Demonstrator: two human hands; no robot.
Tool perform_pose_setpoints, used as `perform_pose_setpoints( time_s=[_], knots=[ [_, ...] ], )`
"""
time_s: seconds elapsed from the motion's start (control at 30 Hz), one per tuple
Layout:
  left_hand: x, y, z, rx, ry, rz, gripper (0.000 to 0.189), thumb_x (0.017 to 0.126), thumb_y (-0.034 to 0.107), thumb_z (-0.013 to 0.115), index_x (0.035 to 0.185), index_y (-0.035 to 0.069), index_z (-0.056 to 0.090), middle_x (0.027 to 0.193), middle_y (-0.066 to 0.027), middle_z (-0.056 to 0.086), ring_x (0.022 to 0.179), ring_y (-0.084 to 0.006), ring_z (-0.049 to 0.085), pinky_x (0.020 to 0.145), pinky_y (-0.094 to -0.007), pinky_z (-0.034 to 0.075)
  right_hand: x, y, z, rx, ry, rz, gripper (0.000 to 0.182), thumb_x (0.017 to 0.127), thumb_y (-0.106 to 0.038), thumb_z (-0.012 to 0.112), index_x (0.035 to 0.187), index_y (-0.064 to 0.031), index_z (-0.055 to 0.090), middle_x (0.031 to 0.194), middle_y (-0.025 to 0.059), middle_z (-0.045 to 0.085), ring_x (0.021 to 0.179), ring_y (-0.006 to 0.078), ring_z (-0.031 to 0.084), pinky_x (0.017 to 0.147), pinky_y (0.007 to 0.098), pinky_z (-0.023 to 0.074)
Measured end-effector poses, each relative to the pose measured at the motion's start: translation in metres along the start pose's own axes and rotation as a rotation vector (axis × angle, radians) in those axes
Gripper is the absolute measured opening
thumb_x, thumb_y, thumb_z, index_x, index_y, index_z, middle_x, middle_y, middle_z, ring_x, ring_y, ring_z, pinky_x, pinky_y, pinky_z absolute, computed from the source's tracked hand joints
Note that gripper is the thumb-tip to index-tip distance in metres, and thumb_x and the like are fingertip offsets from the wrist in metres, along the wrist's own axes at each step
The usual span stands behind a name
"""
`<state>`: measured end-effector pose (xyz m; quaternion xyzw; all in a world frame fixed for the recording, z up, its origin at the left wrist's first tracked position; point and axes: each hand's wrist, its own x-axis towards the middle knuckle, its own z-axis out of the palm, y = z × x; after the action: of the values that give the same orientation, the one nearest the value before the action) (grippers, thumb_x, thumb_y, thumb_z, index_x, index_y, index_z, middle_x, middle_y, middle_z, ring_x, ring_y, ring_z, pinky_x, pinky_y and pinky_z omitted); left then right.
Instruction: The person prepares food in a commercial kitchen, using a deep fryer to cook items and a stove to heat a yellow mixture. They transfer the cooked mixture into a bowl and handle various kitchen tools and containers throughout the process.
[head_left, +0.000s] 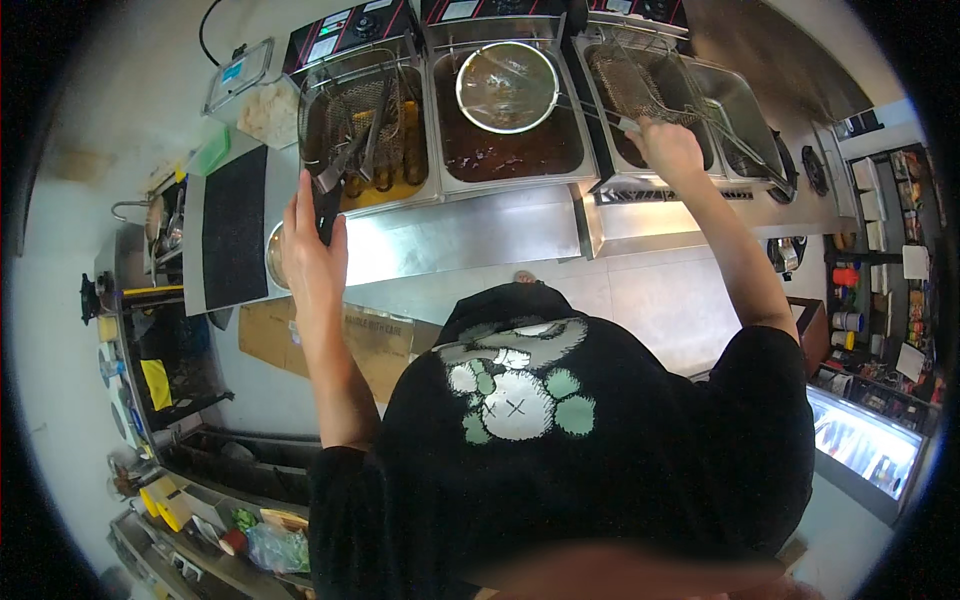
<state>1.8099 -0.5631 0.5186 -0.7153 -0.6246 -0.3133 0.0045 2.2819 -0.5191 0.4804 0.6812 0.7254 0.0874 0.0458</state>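
My right hand (670, 152) grips the handle of a round fine-mesh skimmer (506, 88). The skimmer's ring is over the middle fryer well (517, 163), which contains dark brown oil. In the left fryer well (420, 190), a wire fry basket (352, 101) sits above yellowish oil and looped heating elements. My left hand (313, 251) is around the basket's black handle (328, 210), with the fingers on its left side and the thumb on its right. A long metal piece, perhaps tongs, lies across the basket; its shape is partly lost in the mesh.
Another wire basket (637, 79) sits in the right fryer, beside a steel basin (720, 82). Left of the fryers are a clear container (270, 112) of pale food and a black mat (235, 225). Flattened cardboard (277, 337) lies below. Shelving (877, 270) lines the right side.
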Motion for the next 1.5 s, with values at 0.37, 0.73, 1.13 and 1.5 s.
perform_pose_setpoints(
  time_s=[0.37,0.73,1.13,1.5],
  knots=[
    [0.002,-0.004,-0.004,0.037,-0.033,0.117,0.059,0.078,0.001,0.063,0.135,0.01,0.05,0.135,-0.0153,0.051,0.114,-0.0355,0.056,0.09,-0.0389,0.048,-0.02,0.016,0.013,0.175,-0.029,-0.158,0.035,0.086,-0.035,0.061,0.091,-0.0002,0.065,0.079,0.0196,0.066,0.076,0.036,0.066,0.067,0.045,0.0513],
    [0.005,-0.006,-0.003,0.052,-0.043,0.155,0.059,0.077,0.0,0.062,0.134,0.006,0.05,0.139,-0.0096,0.049,0.1,-0.0323,0.062,0.082,-0.038,0.05,-0.047,0.008,-0.02,0.742,-0.501,0.129,0.045,0.084,-0.044,0.064,0.083,0.0008,0.069,0.061,0.0107,0.059,0.057,0.0203,0.057,0.054,0.0348,0.0451],
    [0.004,-0.005,-0.005,0.001,-0.119,0.084,0.062,0.08,0.002,0.063,0.139,0.01,0.045,0.141,-0.0109,0.046,0.126,-0.0309,0.048,0.101,-0.0379,0.043,0.0,-0.019,0.015,0.495,-0.317,0.173,0.043,0.087,-0.038,0.061,0.084,0.0035,0.068,0.078,0.0253,0.065,0.078,0.0406,0.064,0.073,0.0465,0.0498],
    [0.003,-0.004,-0.006,0.005,-0.125,0.081,0.06,0.081,0.0,0.06,0.138,0.008,0.044,0.14,-0.0127,0.047,0.124,-0.0324,0.05,0.101,-0.0378,0.042,-0.015,-0.002,0.001,0.094,0.014,0.026,0.033,0.09,-0.033,0.056,0.09,-0.0012,0.065,0.084,0.0206,0.067,0.075,0.0362,0.067,0.066,0.0451,0.0539]
  ],
)
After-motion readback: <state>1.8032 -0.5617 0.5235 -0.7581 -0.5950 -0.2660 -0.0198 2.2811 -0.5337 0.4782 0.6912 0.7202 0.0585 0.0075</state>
